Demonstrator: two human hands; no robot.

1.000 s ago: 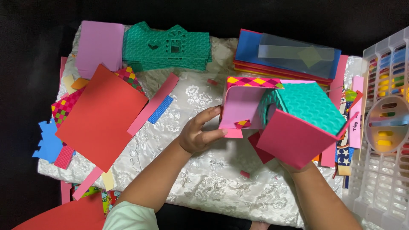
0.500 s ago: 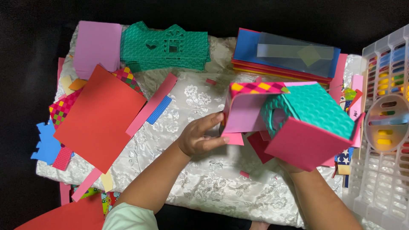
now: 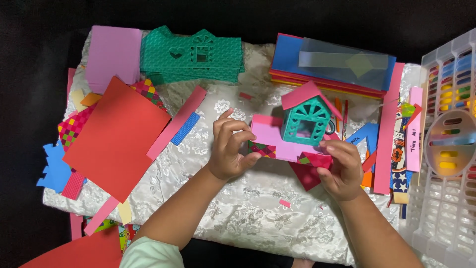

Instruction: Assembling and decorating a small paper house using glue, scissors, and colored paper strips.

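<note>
One camera sits on the person's head and looks almost straight down, close over the table (image 3: 248,233). Both forearms enter from the bottom edge of the frame. The white crate (image 3: 448,218) is cut off at the right edge, and dark surroundings fill the top and left.

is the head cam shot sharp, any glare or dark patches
Head view: the paper house and both hands, left hand and right hand, look sharp, no motion blur; light is even across the white cloth; a pale sheen lies on the clear plastic sheet over the blue paper; the surround beyond the cloth falls to near black, with no detail.
</note>
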